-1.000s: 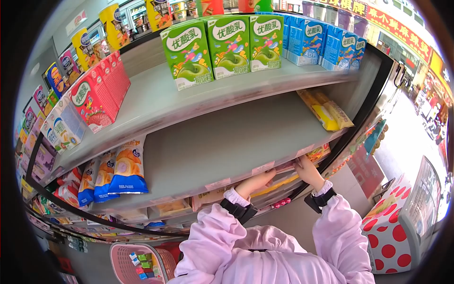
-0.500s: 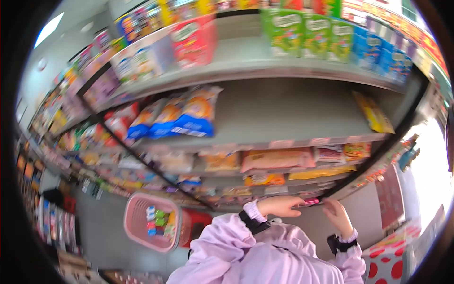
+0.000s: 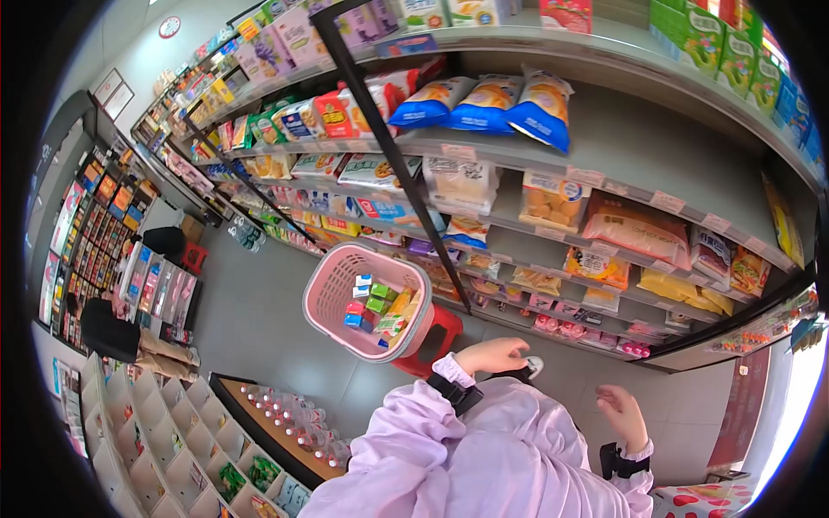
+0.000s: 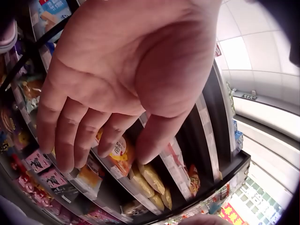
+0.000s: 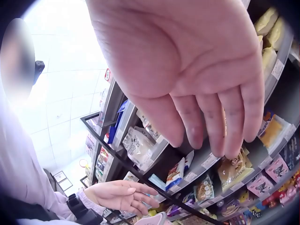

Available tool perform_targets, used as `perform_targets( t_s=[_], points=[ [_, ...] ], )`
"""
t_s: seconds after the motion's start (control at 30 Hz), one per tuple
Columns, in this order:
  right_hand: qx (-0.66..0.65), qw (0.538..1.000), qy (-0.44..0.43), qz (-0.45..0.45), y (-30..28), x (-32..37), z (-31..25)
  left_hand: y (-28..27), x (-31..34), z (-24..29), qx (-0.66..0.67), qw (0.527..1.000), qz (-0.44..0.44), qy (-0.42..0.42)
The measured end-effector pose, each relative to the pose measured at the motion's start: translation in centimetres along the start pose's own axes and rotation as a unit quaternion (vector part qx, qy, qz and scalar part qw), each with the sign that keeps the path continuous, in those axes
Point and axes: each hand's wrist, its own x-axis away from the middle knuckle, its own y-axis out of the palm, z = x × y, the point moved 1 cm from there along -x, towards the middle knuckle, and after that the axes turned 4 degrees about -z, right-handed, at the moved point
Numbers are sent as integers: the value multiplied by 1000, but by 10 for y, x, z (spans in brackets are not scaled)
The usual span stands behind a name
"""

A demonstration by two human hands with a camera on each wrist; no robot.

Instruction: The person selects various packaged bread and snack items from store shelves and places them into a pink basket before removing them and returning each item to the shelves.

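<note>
My left hand hovers in front of my body with its fingers loosely extended and nothing in it. Its palm and relaxed fingers fill much of the left wrist view. To the right, my right hand is raised with slack fingers, and its bare palm shows in the right wrist view. Nearest to the left hand is a pink shopping basket, standing on a red stool. Several small colourful cartons and packs lie inside it.
Shelves ahead carry blue bread bags, a pink bread pack and green drink cartons. Bottles stand on a low ledge at lower left, beside white compartment bins. Another person is at the far left.
Both hands have come away from the shelf edge and dropped back before my body. The head view has turned left and down, so the basket now sits near its middle.
</note>
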Motion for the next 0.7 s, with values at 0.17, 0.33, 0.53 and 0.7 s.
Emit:
perform_targets(
  t_s=[0.17, 0.33, 0.53, 0.7],
  points=[
    [56, 998, 3, -13, 31, -13, -24, -23, 38, -46, 97, 991, 85, -22],
    [56, 997, 18, -45, 73, -42, -39, -61, 67, -103, 286, 946, 148, -39],
    [83, 991, 28, -101, 158, -113, -81, -107, 123, -250, 434, 828, 328, -136],
    [118, 980, 29, -158, 232, -160, -126, -99, 162, -353, 602, 629, 387, -304]
  ],
)
